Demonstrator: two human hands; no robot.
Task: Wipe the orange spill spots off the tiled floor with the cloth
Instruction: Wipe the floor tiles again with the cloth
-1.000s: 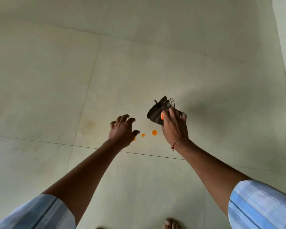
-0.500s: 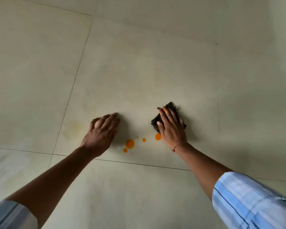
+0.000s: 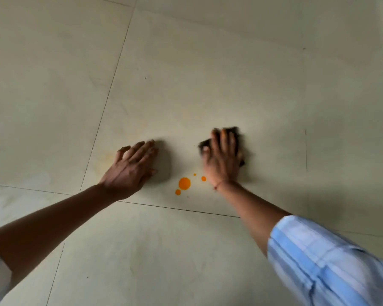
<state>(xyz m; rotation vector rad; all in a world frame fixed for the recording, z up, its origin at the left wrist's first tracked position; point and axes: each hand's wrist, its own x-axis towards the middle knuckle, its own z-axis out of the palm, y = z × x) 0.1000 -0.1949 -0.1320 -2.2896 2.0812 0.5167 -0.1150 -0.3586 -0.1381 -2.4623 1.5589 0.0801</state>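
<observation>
Several orange spill spots lie on the pale tiled floor: a large spot, a smaller one below it, and a small one to its right. My right hand presses flat on a dark brown cloth, just right of and beyond the spots. Most of the cloth is hidden under the palm. My left hand rests flat on the floor to the left of the spots, fingers spread, holding nothing.
Dark grout lines cross the floor, one running just in front of the spots. A faint yellowish stain shows on the tile left of my left hand. Striped blue sleeves cover both upper arms.
My right hand has gone down from mid-air and pressed the cloth onto the floor, covering the rightmost orange spot. My left hand has come down flat on the tile.
</observation>
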